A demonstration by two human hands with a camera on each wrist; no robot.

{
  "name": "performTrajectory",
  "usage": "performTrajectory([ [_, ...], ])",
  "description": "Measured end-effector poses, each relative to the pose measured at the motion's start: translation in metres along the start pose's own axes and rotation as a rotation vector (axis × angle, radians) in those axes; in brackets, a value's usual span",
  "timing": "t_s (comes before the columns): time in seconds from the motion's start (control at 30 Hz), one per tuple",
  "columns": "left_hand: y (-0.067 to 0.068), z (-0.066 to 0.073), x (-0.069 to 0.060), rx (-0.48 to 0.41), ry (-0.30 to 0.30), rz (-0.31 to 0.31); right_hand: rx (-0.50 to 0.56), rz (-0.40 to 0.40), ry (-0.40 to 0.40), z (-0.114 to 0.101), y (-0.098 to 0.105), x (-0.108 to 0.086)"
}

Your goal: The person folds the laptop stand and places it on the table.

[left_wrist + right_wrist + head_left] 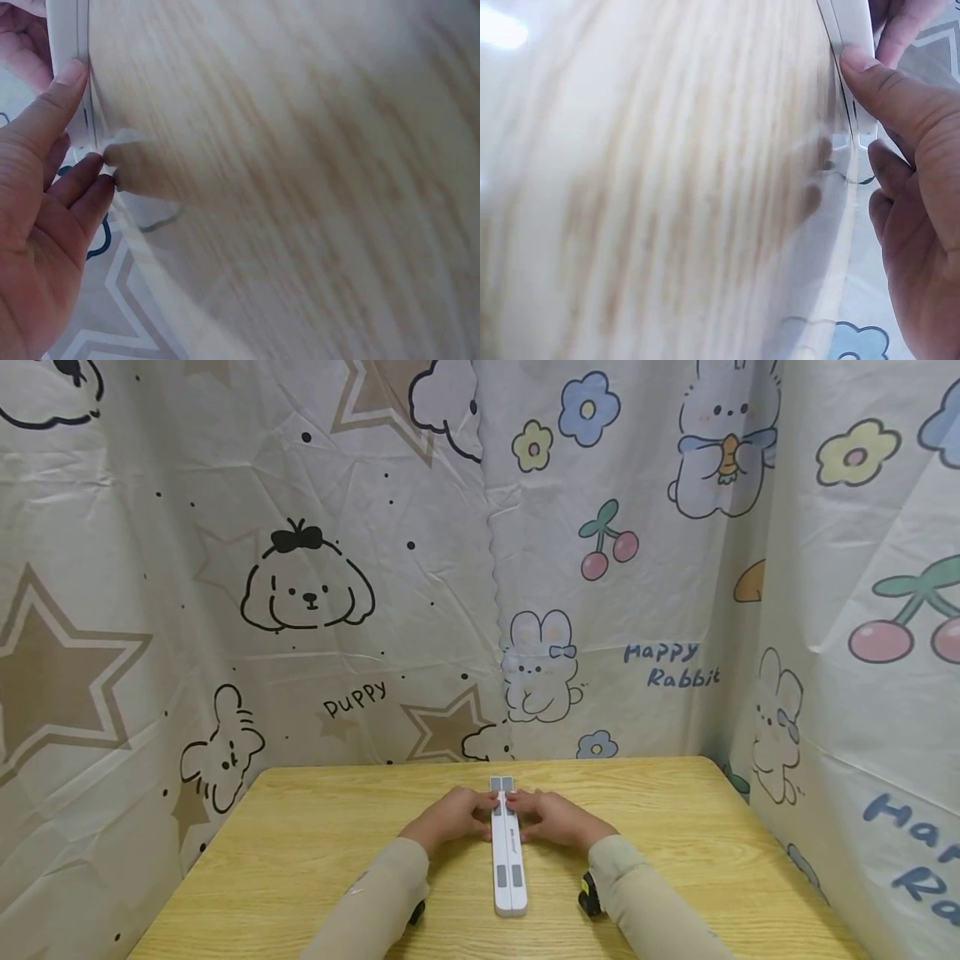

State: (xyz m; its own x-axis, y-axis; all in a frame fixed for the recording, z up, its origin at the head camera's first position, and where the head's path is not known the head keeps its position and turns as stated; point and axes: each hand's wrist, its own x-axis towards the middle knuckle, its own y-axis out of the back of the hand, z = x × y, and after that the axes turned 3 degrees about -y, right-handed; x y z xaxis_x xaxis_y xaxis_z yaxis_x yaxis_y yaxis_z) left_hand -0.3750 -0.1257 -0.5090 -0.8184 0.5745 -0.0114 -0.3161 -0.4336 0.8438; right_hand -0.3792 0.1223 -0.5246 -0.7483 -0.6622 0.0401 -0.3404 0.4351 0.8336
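Observation:
A white folded laptop stand (507,852) with grey pads lies lengthwise on the wooden table. At its far half, my left hand (456,817) holds the left side, with the index finger over the top. My right hand (557,818) grips the opposite side at about the same height. In the left wrist view, the thumb of the left hand (45,195) presses against the side of the stand (69,37). The right wrist view has the thumb of the right hand (922,172) on the stand's edge (851,30). Some fingertips are hidden behind the stand.
The yellow wood-grain table (315,860) has its far edge against a printed curtain (435,610). More curtain hangs at the left and right. A dark wrist device (590,895) sits under the right sleeve.

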Motion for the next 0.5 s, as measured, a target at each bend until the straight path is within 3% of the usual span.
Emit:
performTrajectory([
  [0.13,0.000,-0.001,-0.002,0.017,-0.007,-0.019,-0.099,-0.008,0.030,-0.003,-0.001,0.000],
  [0.33,-0.001,0.000,-0.005,0.136,-0.052,-0.040,-0.186,0.021,0.017,-0.012,0.000,-0.003],
  [0.5,0.000,0.009,-0.010,0.263,-0.099,0.006,-0.229,0.055,-0.004,-0.023,0.002,-0.008],
])
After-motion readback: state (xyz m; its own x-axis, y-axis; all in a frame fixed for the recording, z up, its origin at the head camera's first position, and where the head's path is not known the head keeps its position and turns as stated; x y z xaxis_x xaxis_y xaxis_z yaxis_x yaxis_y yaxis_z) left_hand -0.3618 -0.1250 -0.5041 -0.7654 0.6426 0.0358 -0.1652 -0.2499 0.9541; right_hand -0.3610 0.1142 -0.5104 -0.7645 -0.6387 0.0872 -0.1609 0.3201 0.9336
